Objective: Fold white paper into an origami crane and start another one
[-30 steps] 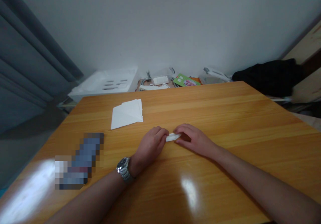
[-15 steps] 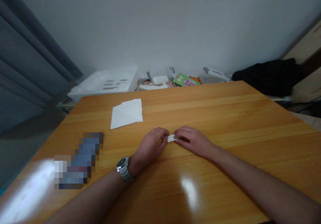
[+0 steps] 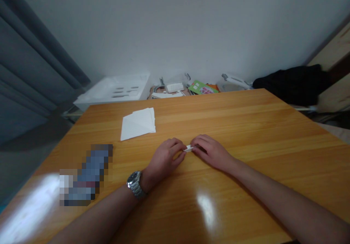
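My left hand [image 3: 165, 159], with a metal watch on its wrist, and my right hand [image 3: 212, 152] meet at the middle of the wooden table [image 3: 246, 127]. Both pinch a small folded piece of white paper [image 3: 189, 148] between their fingertips, low over the tabletop. Only a thin strip of the paper shows between the fingers. Both hands are closed on it.
A stack of white folded napkins [image 3: 138, 123] lies behind my left hand. A pixelated object [image 3: 86, 174] sits at the table's left. Beyond the far edge are a white tray [image 3: 115, 88], small clutter [image 3: 188, 87] and a black bundle [image 3: 292, 82] at the right.
The paper between my fingers has become narrower, and my two hands have drawn closer together. Nothing else on the table has moved.
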A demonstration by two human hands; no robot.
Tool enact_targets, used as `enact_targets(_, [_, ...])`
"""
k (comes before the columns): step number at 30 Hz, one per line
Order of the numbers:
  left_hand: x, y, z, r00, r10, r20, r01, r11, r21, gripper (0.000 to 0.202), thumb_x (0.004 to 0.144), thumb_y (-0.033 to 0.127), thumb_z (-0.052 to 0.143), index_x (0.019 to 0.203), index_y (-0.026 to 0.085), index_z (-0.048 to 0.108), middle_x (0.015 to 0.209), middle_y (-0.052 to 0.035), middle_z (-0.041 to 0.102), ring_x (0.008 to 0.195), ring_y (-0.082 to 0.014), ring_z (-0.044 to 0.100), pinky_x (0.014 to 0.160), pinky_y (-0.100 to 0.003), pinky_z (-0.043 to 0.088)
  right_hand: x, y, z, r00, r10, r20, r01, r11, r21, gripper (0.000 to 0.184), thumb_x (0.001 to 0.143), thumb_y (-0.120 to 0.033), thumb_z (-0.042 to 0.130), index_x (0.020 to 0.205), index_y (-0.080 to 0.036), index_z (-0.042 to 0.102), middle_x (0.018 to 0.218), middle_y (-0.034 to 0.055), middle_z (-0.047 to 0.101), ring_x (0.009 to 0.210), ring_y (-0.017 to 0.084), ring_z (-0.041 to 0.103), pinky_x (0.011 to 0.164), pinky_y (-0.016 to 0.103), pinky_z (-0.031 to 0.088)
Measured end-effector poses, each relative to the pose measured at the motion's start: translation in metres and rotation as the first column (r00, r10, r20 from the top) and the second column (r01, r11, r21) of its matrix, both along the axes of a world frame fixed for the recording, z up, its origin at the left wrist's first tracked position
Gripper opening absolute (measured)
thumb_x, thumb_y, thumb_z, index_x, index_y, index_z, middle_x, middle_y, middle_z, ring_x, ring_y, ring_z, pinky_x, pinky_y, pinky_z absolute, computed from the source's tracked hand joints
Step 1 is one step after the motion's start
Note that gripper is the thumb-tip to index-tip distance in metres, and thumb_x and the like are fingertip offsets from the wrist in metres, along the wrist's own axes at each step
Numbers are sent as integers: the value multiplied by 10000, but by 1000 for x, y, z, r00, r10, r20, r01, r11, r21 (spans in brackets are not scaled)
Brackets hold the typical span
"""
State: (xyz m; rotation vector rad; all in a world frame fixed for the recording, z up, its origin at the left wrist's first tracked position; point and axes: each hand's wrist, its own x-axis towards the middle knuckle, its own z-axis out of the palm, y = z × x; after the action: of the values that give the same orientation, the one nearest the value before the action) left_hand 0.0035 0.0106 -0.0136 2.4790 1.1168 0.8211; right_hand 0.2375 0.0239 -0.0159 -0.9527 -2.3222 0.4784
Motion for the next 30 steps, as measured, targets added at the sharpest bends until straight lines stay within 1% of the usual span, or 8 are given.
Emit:
enact_targets(5, [0,2,0,999,19,-33,-19,1000,-4,98,961,222,585,1000,194,671,1014,-52,664,933,-192,599,860,-331,491,0,1,0,1000,-12,-8,12,1000,9,86,995,-236,557,1012,-199,633,1008,75,661,954,215,591,853,359,483])
enact_targets(10, [0,3,0,998,56,-34,-57,998,-15,84,954,224,600,953,190,677,976,-44,672,911,-187,602,838,-318,491,-1,2,0,1000,-24,-1,24,1000,-6,81,994,-241,560,996,-197,629,979,65,665,930,208,596,833,346,484])
enact_targets(17, [1,3,1,996,79,-43,-80,996,-37,91,946,229,600,927,186,679,946,-45,669,885,-187,607,818,-316,492,-1,3,-2,998,-52,25,52,999,1,97,988,-271,574,988,-199,638,948,60,675,901,212,601,800,345,483])
enact_targets(23, [2,3,3,996,72,-51,-75,995,-62,98,945,234,596,936,190,682,951,-47,669,890,-188,611,817,-315,495,-1,4,-2,999,-41,23,41,999,4,115,992,-278,567,989,-193,644,952,66,680,909,215,599,816,348,479])
enact_targets(30, [0,3,2,998,48,-42,-50,998,-45,90,940,231,606,949,196,689,963,-47,672,889,-188,614,814,-315,502,-1,4,-1,999,-26,24,25,1000,14,138,994,-298,565,986,-195,657,949,70,681,907,213,603,808,346,485])
